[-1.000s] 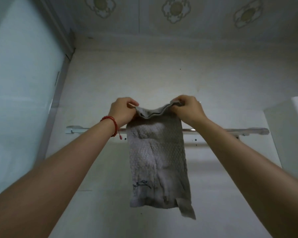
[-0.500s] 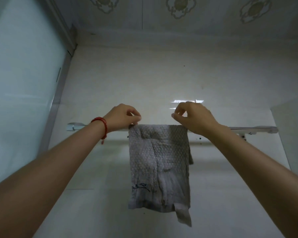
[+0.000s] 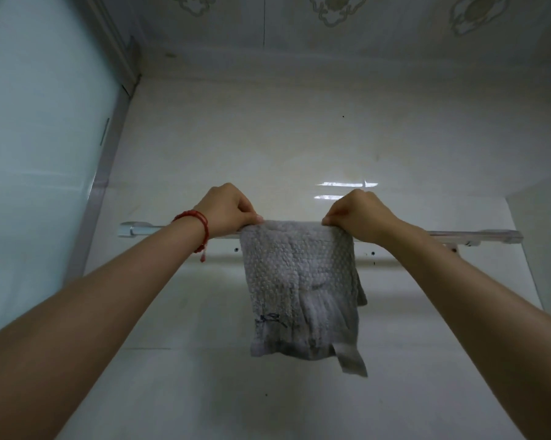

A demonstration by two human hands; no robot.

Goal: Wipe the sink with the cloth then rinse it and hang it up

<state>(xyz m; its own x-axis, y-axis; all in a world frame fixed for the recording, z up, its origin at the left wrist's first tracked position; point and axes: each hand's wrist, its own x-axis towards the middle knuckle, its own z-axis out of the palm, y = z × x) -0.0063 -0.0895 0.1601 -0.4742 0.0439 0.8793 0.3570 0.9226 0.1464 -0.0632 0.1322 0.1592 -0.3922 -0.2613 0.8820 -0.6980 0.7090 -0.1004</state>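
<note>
A grey textured cloth (image 3: 299,281) hangs draped over a metal towel rail (image 3: 477,236) fixed to the white tiled wall. Its front part falls far down, and a shorter back flap shows at its right edge. My left hand (image 3: 226,206), with a red cord bracelet at the wrist, pinches the cloth's top left corner at the rail. My right hand (image 3: 360,215) pinches the top right corner. Both arms reach up and forward. The sink is out of view.
A frosted glass panel (image 3: 36,185) with a grey frame stands along the left. A white cabinet or box edge (image 3: 544,242) juts in at the right. The patterned ceiling (image 3: 331,20) is close above the wall.
The cloth was held bunched above the rail, then came down over it. Both hands have since dropped onto the rail and pulled the top edge wider apart.
</note>
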